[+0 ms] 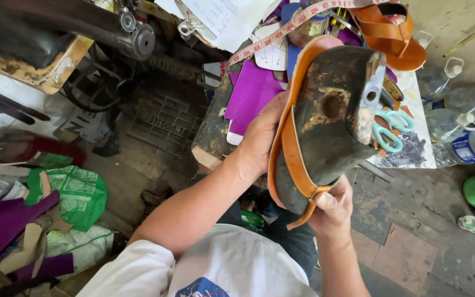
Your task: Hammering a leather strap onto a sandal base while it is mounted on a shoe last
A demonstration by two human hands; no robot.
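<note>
While it is held up in front of the person's chest, the dark shoe last [331,121] stands tilted with its heel end uppermost, and a tan leather sandal [292,137] is stretched along its left side, a strap crossing the lower end. The left hand [259,137] presses flat against the sandal's outer edge, its grip closed on sandal and last together. The right hand [331,212] holds from below, thumb and fingers pinched on the loose strap end [303,214] where it comes off the last. Just behind the last lie teal-handled scissors [388,129] on a cluttered table [421,148], with purple sheet material [251,96] and a measuring tape [281,33] nearby. A finished tan sandal [391,36] sits at the far end. Clear plastic bottles [457,110] stand on the floor to the right. A black sewing machine [83,25] is at upper left, and a green bag [75,192] lies on the floor among scraps.
</note>
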